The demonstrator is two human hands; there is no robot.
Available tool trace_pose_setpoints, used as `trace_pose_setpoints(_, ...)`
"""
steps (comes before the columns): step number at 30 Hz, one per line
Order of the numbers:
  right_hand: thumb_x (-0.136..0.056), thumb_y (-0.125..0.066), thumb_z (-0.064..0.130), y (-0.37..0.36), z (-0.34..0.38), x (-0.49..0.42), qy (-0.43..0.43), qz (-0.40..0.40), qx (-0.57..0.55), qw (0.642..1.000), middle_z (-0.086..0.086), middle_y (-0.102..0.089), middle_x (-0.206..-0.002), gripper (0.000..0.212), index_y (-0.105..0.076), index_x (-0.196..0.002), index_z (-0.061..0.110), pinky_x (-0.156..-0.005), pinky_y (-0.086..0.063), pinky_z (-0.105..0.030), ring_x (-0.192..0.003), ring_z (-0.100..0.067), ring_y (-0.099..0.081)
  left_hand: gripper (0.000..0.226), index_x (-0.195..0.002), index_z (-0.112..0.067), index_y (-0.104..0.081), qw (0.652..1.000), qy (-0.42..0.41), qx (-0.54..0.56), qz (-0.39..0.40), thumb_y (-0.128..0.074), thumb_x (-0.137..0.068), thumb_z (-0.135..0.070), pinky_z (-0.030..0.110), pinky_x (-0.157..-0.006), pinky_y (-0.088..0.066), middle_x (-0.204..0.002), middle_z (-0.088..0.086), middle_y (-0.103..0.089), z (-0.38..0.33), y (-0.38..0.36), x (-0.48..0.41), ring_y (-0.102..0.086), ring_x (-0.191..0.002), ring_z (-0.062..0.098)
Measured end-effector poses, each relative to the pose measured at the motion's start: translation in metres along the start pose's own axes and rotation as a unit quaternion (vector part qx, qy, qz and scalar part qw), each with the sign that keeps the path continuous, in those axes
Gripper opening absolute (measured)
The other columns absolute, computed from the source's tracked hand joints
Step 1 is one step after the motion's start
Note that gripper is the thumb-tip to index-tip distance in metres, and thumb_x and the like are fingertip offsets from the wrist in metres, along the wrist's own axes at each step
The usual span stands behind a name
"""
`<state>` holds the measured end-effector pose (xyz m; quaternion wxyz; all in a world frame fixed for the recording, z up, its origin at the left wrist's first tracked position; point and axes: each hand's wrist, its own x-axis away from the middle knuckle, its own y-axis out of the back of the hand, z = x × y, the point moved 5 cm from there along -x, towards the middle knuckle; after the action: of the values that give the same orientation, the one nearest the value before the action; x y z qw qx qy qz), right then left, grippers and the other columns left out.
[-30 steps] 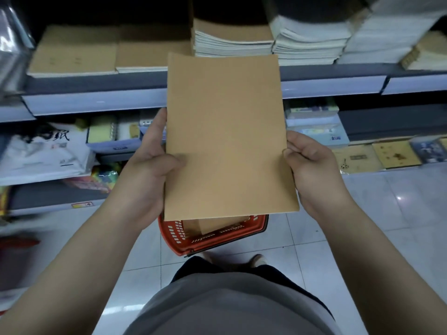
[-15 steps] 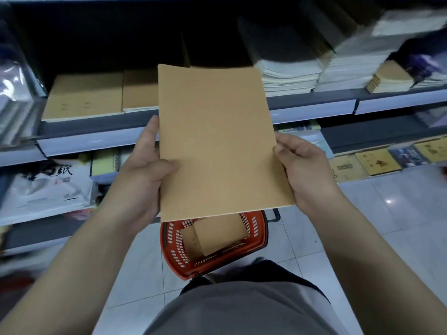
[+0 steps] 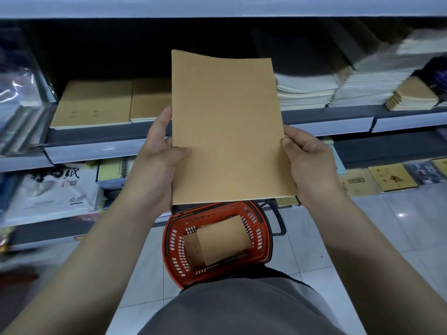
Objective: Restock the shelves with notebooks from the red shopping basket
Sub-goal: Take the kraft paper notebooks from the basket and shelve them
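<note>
I hold a plain brown kraft notebook point(image 3: 227, 126) upright in front of the shelf. My left hand point(image 3: 157, 151) grips its left edge, thumb on the cover. My right hand point(image 3: 307, 155) grips its right edge. Below it, on the floor, stands the red shopping basket point(image 3: 174, 240) with more brown notebooks point(image 3: 220, 239) lying inside. On the shelf point(image 3: 96, 135) behind, left of the held notebook, lie two low stacks of the same brown notebooks point(image 3: 96, 103). The notebook hides the shelf space directly behind it.
Tall stacks of pale notebooks point(image 3: 307, 93) and small brown pads point(image 3: 411, 97) fill the shelf to the right. A plastic-wrapped pack point(image 3: 19, 97) sits at far left. Lower shelves hold paper packs point(image 3: 53, 192) and yellow booklets point(image 3: 391, 177). The floor is pale tile point(image 3: 362, 233).
The notebook has risen with both hands, from in front of the shelf edge to shelf level. The view has tilted up, showing more of the dark shelf opening and the whole basket.
</note>
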<state>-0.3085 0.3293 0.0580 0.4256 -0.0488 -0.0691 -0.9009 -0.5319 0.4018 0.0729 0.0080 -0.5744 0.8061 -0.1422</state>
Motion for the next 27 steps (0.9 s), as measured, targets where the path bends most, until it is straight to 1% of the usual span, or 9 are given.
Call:
trace_pose_setpoints(2,-0.098,-0.05,0.004,-0.003,-0.001,-0.011,0.007,0.008,-0.008,1.0,0.016,-0.072,-0.103,0.032,-0.071,-0.108,0.026,-0.089,-0.051,-0.019,-0.097,-0.001,-0.065,0.069,-0.145,-0.032,-0.038,1.0,0.008,0.006,-0.025,-0.041,-0.093,0.013,0.031,-0.067,-0.059,-0.117,0.0,-0.069,0.003,0.0,-0.009,-0.071,-0.09,0.016)
trace_pose_setpoints(5,-0.097,-0.052,0.004,-0.005,0.001,-0.029,0.018,0.004,-0.001,1.0,0.019,-0.071,-0.096,0.03,-0.071,-0.109,0.024,-0.074,-0.048,-0.007,-0.084,0.01,-0.063,0.07,-0.149,-0.029,-0.035,0.999,0.011,0.003,-0.051,-0.041,-0.093,0.013,0.035,-0.079,-0.058,-0.127,0.004,-0.065,0.006,-0.004,-0.023,-0.068,-0.098,0.018)
trace_pose_setpoints(8,-0.096,-0.056,0.009,-0.006,-0.002,-0.049,0.015,-0.017,0.015,1.0,0.017,-0.069,-0.089,0.02,-0.071,-0.104,0.02,-0.071,-0.046,-0.008,-0.074,0.01,-0.062,0.068,-0.148,-0.031,-0.039,0.998,0.011,-0.012,-0.066,-0.041,-0.093,0.011,0.039,-0.082,-0.057,-0.126,0.001,-0.066,0.006,-0.008,-0.039,-0.067,-0.104,0.022)
trace_pose_setpoints(11,-0.095,-0.06,0.015,-0.007,-0.007,-0.072,0.003,-0.03,0.034,0.999,0.014,-0.068,-0.085,0.012,-0.07,-0.1,0.016,-0.067,-0.045,-0.006,-0.069,0.012,-0.058,0.066,-0.145,-0.033,-0.042,0.995,0.01,-0.025,-0.092,-0.044,-0.094,0.008,0.051,-0.093,-0.053,-0.122,0.0,-0.067,0.004,-0.009,-0.055,-0.064,-0.112,0.029)
trace_pose_setpoints(15,-0.095,-0.059,0.019,-0.01,-0.009,-0.095,0.011,-0.03,0.053,0.998,0.01,-0.067,-0.088,0.009,-0.068,-0.096,0.018,-0.074,-0.043,-0.017,-0.078,0.003,-0.058,0.06,-0.142,-0.028,-0.046,0.992,0.005,-0.04,-0.121,-0.046,-0.094,0.007,0.05,-0.098,-0.049,-0.107,-0.013,-0.073,0.003,-0.016,-0.076,-0.065,-0.109,0.021)
trace_pose_setpoints(17,-0.096,-0.058,0.019,-0.014,-0.008,-0.101,0.031,-0.007,0.068,0.997,0.009,-0.067,-0.096,0.01,-0.066,-0.103,0.018,-0.079,-0.042,-0.02,-0.087,-0.001,-0.059,0.06,-0.143,-0.026,-0.047,0.99,0.011,-0.04,-0.138,-0.047,-0.093,0.008,0.05,-0.101,-0.048,-0.111,-0.011,-0.072,0.003,-0.018,-0.085,-0.065,-0.11,0.019)
trace_pose_setpoints(19,-0.094,-0.06,0.019,-0.019,-0.005,-0.103,0.05,0.057,0.095,0.993,0.014,-0.064,-0.102,0.023,-0.061,-0.117,0.022,-0.078,-0.045,-0.017,-0.091,0.002,-0.058,0.06,-0.144,-0.026,-0.046,0.987,0.018,-0.028,-0.155,-0.047,-0.094,0.008,0.052,-0.103,-0.046,-0.118,-0.006,-0.069,0.004,-0.019,-0.096,-0.063,-0.113,0.022)
trace_pose_setpoints(23,-0.083,-0.075,0.022,-0.027,-0.007,-0.102,0.033,0.208,0.131,0.969,0.023,-0.053,-0.122,0.074,-0.033,-0.142,0.037,-0.085,-0.05,-0.019,-0.104,0.004,-0.056,0.058,-0.144,-0.026,-0.045,0.985,0.035,-0.023,-0.165,-0.045,-0.096,0.006,0.045,-0.099,-0.048,-0.109,-0.013,-0.067,0.005,-0.025,-0.116,-0.063,-0.1,0.012)
trace_pose_setpoints(27,-0.069,-0.085,0.02,-0.026,-0.01,-0.114,0.044,0.264,0.188,0.945,0.033,-0.048,-0.114,0.093,-0.028,-0.141,0.037,-0.079,-0.036,-0.007,-0.099,0.021,-0.047,0.049,-0.125,-0.026,-0.06,0.984,0.041,-0.042,-0.168,-0.044,-0.094,0.008,0.036,-0.09,-0.052,-0.101,-0.013,-0.069,0.012,-0.032,-0.132,-0.064,-0.092,0.011)
